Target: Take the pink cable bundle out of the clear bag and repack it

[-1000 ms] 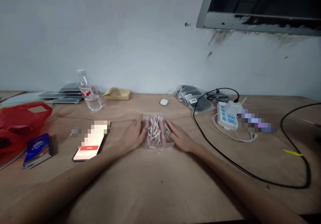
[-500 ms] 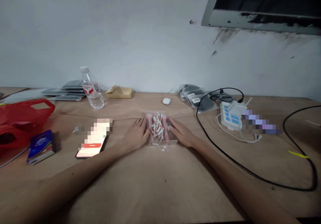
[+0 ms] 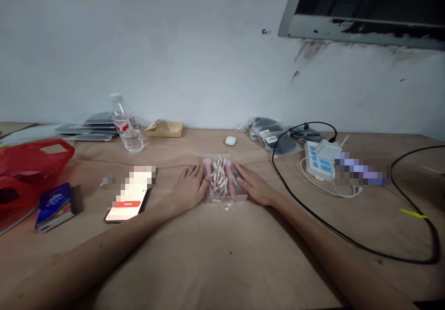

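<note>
A clear plastic packet [image 3: 209, 196] lies flat on the wooden table between my hands. Inside it is a beaded skipping rope [image 3: 219, 175], with white and pink beads bunched between two pink handles. My left hand [image 3: 190, 185] rests palm down at the packet's left edge, fingers stretched out and the thumb against the plastic. On the other side, my right hand [image 3: 255, 186] lies flat with its fingers extended along the packet's right edge. Neither hand grips anything.
Left of my hands lie a lit phone [image 3: 130, 196], a blue packet [image 3: 55, 205] and a red plastic bag [image 3: 34, 166]. A water bottle [image 3: 128, 124] stands behind them. A white power strip [image 3: 318, 164] and a looping black cable [image 3: 306, 208] are on the right.
The view has shifted very slightly. My hands and the packet stay in place on the table.
</note>
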Demonstrator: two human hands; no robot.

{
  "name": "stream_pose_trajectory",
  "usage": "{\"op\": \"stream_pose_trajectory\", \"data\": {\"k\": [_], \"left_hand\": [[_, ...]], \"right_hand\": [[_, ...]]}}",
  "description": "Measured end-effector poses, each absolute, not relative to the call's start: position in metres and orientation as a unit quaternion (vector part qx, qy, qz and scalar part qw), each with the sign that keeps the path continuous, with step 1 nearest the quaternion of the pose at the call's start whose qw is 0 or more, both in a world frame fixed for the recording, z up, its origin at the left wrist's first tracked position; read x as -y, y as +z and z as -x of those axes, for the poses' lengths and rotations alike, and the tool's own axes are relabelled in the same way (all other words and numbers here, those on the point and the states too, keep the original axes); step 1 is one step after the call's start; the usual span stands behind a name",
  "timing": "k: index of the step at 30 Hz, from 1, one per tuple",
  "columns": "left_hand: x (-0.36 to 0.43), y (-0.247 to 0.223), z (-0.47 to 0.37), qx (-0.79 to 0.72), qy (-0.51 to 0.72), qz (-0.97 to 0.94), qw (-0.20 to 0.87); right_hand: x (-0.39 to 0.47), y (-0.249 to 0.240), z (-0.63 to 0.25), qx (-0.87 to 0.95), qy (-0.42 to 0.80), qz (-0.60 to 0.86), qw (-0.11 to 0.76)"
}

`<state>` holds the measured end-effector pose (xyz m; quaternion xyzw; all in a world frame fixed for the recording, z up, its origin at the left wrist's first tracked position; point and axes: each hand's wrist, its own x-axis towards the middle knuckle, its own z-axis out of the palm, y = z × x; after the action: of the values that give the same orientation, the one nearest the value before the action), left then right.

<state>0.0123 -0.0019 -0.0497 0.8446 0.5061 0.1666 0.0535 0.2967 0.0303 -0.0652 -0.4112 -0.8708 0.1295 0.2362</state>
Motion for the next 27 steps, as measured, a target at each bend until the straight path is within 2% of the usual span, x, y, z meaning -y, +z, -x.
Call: {"op": "stream_pose_trajectory", "data": {"k": [11,27], "left_hand": [[0.004,-0.048,-0.013,-0.515,0.117,-0.846,0.073],[0.006,-0.048,-0.012,-0.523,0.099,-0.844,0.069]], "right_hand": [[-0.028,-0.064,-0.303,0.882,0.139,0.39,0.227],[-0.029,-0.075,-0.304,0.896,0.086,0.369,0.231]]}}
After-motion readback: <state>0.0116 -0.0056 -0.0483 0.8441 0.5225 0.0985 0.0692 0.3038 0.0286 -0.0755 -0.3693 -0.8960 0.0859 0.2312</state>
